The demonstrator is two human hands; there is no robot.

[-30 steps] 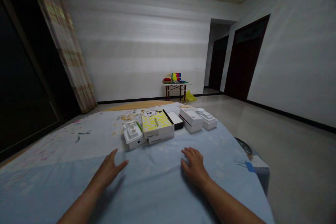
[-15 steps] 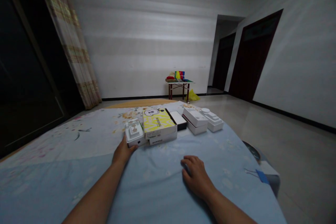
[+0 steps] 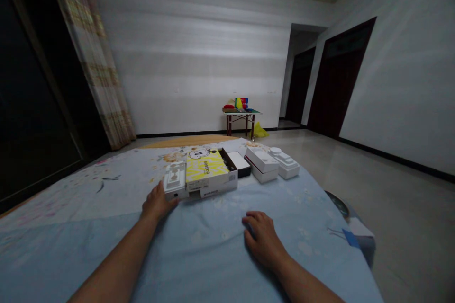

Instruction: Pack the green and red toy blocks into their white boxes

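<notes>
My left hand (image 3: 158,203) grips the near left corner of a small white box (image 3: 175,177), its thumb along the front and its fingers at the left side. A moulded white insert tops that box, and a dark logo marks its front. Right beside it is a yellow cartoon-printed box lid (image 3: 206,165), sitting askew to the left over a white box base (image 3: 227,183), whose dark inside shows at the right. My right hand (image 3: 263,236) rests on the blue cloth, fingers loosely bent and apart, holding nothing.
Right of the lid stand a black-and-white box (image 3: 239,163), a white box with its lid ajar (image 3: 262,164) and a white box with a round piece on top (image 3: 284,163). A flowered cloth (image 3: 135,170) covers the table. A small table (image 3: 241,112) stands by the wall.
My left hand and the white box have moved left. The yellow lid has slid left across its base, uncovering part of the inside at the right. My right hand stays about where it was.
</notes>
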